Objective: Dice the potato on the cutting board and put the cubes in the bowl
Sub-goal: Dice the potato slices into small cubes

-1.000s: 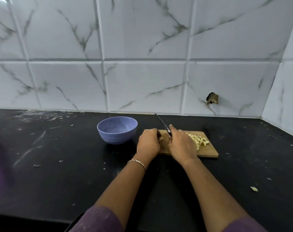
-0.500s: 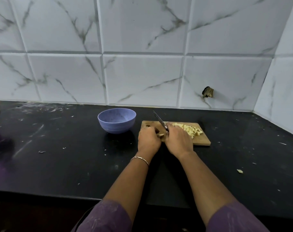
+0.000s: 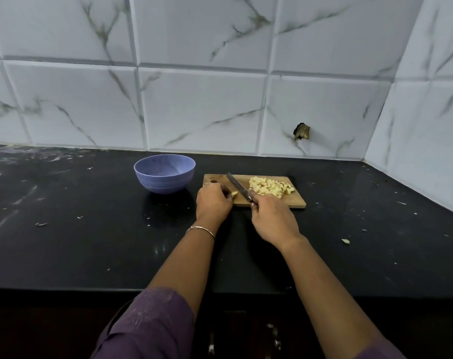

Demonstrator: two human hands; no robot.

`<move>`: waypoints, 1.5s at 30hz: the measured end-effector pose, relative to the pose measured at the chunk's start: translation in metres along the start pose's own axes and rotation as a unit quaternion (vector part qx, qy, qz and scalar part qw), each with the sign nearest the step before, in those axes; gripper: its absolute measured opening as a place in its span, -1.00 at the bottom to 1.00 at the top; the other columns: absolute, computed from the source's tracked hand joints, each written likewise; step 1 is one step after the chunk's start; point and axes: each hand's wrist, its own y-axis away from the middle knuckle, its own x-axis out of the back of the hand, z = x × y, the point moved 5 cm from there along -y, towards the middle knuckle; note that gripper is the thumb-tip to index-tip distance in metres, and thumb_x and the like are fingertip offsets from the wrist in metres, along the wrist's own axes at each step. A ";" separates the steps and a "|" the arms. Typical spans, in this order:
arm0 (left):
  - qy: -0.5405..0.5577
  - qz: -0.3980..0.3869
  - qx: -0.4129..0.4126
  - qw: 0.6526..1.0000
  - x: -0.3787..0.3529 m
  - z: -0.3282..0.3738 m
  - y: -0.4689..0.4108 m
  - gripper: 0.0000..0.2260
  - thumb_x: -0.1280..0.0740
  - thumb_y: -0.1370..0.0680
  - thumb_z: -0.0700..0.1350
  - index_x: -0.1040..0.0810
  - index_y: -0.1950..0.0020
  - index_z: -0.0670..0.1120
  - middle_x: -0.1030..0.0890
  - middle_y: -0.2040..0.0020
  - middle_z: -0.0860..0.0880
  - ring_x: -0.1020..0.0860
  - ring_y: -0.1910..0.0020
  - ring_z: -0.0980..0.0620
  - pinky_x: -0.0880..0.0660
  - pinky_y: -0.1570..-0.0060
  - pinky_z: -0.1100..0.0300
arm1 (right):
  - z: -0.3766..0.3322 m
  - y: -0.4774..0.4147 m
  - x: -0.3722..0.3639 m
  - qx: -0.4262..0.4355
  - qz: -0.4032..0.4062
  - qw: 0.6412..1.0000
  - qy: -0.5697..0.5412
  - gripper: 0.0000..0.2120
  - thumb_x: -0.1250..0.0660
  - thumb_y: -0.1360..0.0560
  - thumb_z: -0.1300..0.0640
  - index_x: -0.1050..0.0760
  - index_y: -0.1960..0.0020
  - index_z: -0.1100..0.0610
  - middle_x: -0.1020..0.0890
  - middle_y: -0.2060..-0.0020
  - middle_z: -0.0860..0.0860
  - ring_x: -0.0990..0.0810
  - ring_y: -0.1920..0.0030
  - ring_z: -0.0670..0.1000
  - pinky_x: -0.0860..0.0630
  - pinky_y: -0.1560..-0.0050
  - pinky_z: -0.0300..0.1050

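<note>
From the head view, a wooden cutting board (image 3: 296, 202) lies on a black countertop (image 3: 90, 242), with a lavender bowl (image 3: 163, 183) just beside its left end. A pile of pale potato cubes (image 3: 270, 187) covers the board's right half. The left hand (image 3: 213, 203) rests at the board's near left corner, its fingers curled together and pinching a small potato piece (image 3: 234, 194). The right hand (image 3: 273, 220) is wrapped tightly round the handle of a knife (image 3: 238, 187), whose blade slants away and to the left across the board, between the held piece and the pile. A thin bracelet (image 3: 201, 228) circles the left wrist. A stray scrap (image 3: 345, 241) lies well to the right on the counter.
</note>
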 end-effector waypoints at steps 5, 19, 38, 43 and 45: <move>0.007 -0.008 -0.002 1.000 0.000 -0.001 0.001 -0.84 -0.39 -0.55 -0.13 -0.69 -0.10 -0.08 -0.69 -0.07 -0.06 -0.59 -0.11 -0.05 -0.51 -0.16 0.10 | 0.000 0.020 0.003 -0.003 -0.017 1.000 -0.016 -0.56 -0.15 -0.67 0.14 -0.30 -0.54 -0.03 -0.53 -0.24 0.06 -0.53 -0.22 0.09 -0.52 -0.20 0.01; -0.007 -0.015 -0.001 1.000 -0.001 -0.001 0.000 -0.82 -0.37 -0.56 -0.12 -0.68 -0.14 -0.06 -0.68 -0.09 -0.07 -0.59 -0.13 -0.06 -0.51 -0.15 0.11 | -0.007 0.047 0.002 -0.017 0.030 0.998 0.046 -0.55 -0.12 -0.69 0.05 -0.20 -0.57 -0.12 -0.44 0.09 -0.06 -0.42 0.22 -0.12 -0.34 0.25 -0.25; -0.013 -0.033 0.007 0.999 -0.002 -0.002 -0.002 -0.80 -0.37 -0.57 -0.10 -0.67 -0.17 -0.04 -0.67 -0.11 -0.10 -0.60 -0.11 -0.09 -0.53 -0.12 0.10 | -0.016 0.041 0.006 0.004 0.037 0.999 0.034 -0.65 -0.19 -0.67 0.10 -0.41 -0.44 -0.01 -0.62 -0.04 -0.02 -0.61 -0.02 -0.04 -0.58 0.02 -0.12; -0.013 -0.027 0.009 1.000 0.000 -0.001 -0.001 -0.80 -0.38 -0.56 -0.07 -0.67 -0.16 -0.03 -0.68 -0.07 -0.10 -0.59 -0.11 -0.09 -0.49 -0.08 0.13 | -0.019 0.038 0.008 0.003 0.041 0.998 0.042 -0.73 -0.20 -0.66 0.12 -0.50 -0.33 0.04 -0.65 -0.04 -0.01 -0.63 -0.03 -0.02 -0.58 0.03 -0.11; -0.014 -0.028 0.012 0.999 0.001 0.000 0.000 -0.80 -0.38 -0.57 -0.08 -0.67 -0.17 -0.02 -0.68 -0.07 -0.09 -0.59 -0.11 -0.09 -0.49 -0.08 0.12 | -0.019 0.038 0.007 0.003 0.041 0.998 0.048 -0.74 -0.22 -0.65 0.13 -0.51 -0.32 0.04 -0.64 -0.04 -0.01 -0.63 -0.03 -0.02 -0.58 0.02 -0.12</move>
